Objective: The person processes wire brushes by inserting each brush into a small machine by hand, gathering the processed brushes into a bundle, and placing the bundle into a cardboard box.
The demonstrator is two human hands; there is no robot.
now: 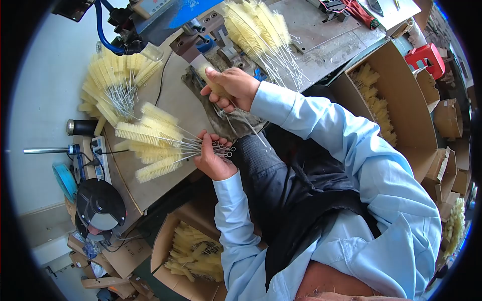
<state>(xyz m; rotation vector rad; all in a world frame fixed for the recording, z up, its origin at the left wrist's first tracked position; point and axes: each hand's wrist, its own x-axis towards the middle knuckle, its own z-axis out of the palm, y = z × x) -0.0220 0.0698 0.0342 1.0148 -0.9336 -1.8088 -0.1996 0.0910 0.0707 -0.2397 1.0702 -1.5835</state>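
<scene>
My left hand [215, 156] is closed round the wire stems of several bottle brushes [154, 135], their cream bristle heads fanned out to the left and the looped ends poking out past my fingers. My right hand [235, 88] grips a single brush [217, 89] by its bristles, its wire stem slanting down toward my lap. That brush is close to a metal fixture [228, 52] on the bench, above a dark cloth [213, 113]. Part of the held bristle head is hidden behind my fingers.
Brush piles lie at the bench's left [115, 83] and on the metal plate [258, 32]. Cardboard boxes with brushes stand below [168, 238] and at right [396, 95]. A blue hose [103, 32] hangs upper left; a black round device [100, 203] sits lower left.
</scene>
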